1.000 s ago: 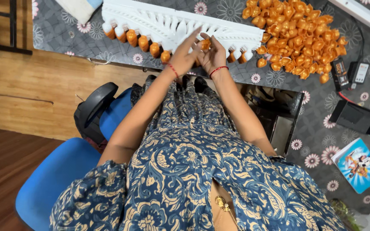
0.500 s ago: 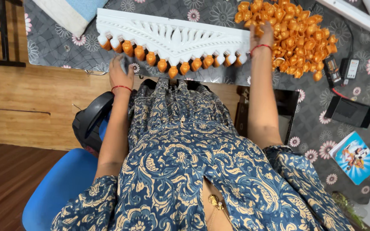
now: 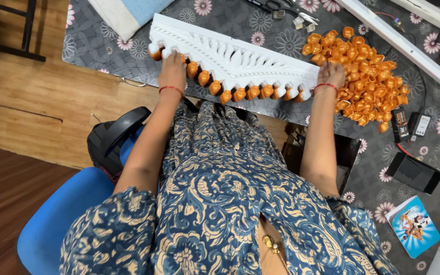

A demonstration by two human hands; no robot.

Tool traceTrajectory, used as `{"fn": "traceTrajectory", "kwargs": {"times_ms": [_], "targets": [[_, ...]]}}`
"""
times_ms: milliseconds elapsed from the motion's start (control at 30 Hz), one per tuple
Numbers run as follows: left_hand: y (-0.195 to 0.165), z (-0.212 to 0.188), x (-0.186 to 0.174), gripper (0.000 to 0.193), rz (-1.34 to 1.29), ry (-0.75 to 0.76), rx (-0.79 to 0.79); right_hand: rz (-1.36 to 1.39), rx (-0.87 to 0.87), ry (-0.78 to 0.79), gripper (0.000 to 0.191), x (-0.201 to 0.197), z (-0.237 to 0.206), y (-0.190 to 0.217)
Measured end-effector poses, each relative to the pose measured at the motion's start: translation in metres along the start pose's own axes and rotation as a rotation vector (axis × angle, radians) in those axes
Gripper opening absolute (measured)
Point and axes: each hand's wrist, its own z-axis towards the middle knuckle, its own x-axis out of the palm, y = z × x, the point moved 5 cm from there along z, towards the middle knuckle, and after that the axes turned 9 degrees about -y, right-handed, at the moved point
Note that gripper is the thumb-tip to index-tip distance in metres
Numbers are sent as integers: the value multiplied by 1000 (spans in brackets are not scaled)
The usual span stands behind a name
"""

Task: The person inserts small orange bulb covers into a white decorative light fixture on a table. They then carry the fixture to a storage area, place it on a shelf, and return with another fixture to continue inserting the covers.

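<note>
Resting across the upper middle of the frame, the white carved panel [image 3: 240, 56] lies on the flowered grey tablecloth [image 3: 103, 43], with orange caps [image 3: 230, 95] fitted along its near toothed edge. The left hand [image 3: 171, 69] lies palm-down on the panel's left end, fingers curled over that edge. The right hand [image 3: 330, 75] presses flat against the panel's right end, touching a heap of loose orange caps [image 3: 370, 86] at upper right. Neither hand visibly grips anything.

Bright, even indoor light, soft shadows, sharp focus, mild wide-angle edge distortion.
</note>
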Motion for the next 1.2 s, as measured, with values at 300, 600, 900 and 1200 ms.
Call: {"fn": "traceTrajectory", "kwargs": {"times_ms": [300,600,900,1200], "targets": [[-4,45,32,23,430,485,-114,-833,-537,768,57,27,-100,-95],[-6,59,30,15,474,612,-200,-1100,-597,821,37,22,-105,-100],[-15,57,45,13,639,471,128,-1154,-761,863,39,33,-120,-102],[-13,50,42,15,502,293,106,-1165,-719,888,48,35,-118,-108]]}}
